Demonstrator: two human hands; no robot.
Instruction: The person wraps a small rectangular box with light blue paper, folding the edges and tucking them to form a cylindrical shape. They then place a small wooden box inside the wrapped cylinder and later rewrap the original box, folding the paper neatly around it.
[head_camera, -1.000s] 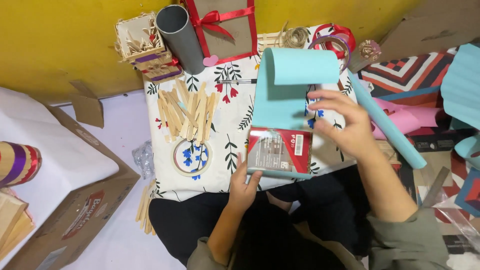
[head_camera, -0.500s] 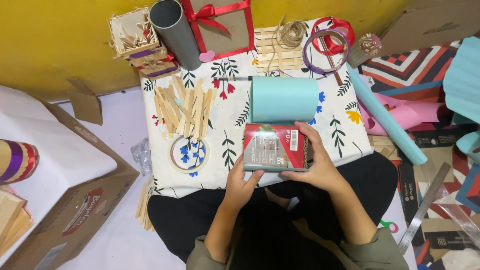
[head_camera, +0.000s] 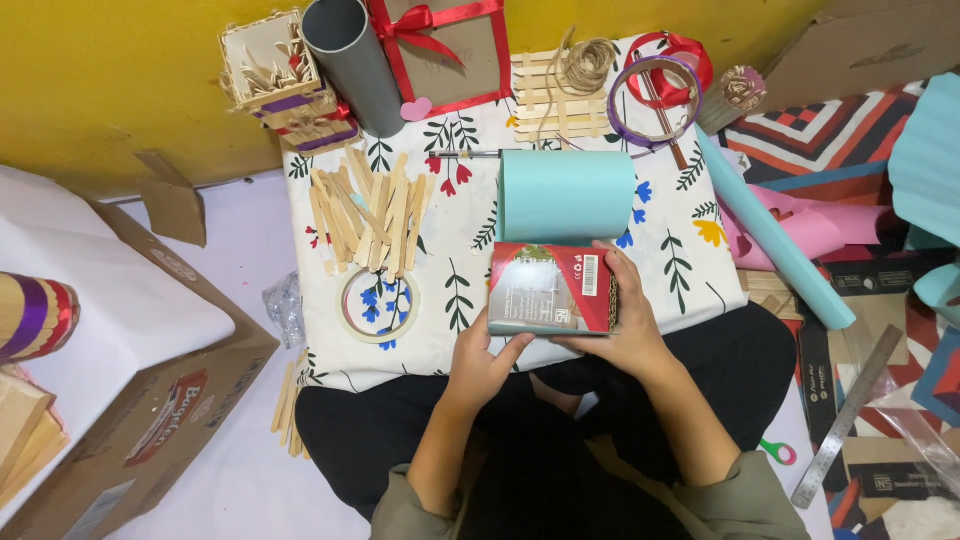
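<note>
Both hands grip a small red-and-white printed box (head_camera: 552, 288) over the flowered cloth (head_camera: 680, 265), the left hand (head_camera: 482, 365) under its near edge, the right hand (head_camera: 622, 320) clasping its side, with pale blue paper (head_camera: 567, 195) curling up behind it and craft sticks (head_camera: 365, 212) nearby.

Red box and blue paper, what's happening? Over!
Left hand and right hand both grip the red box. Blue paper curls up off its far edge. Nothing blocking; wooden sticks lie left.
</note>
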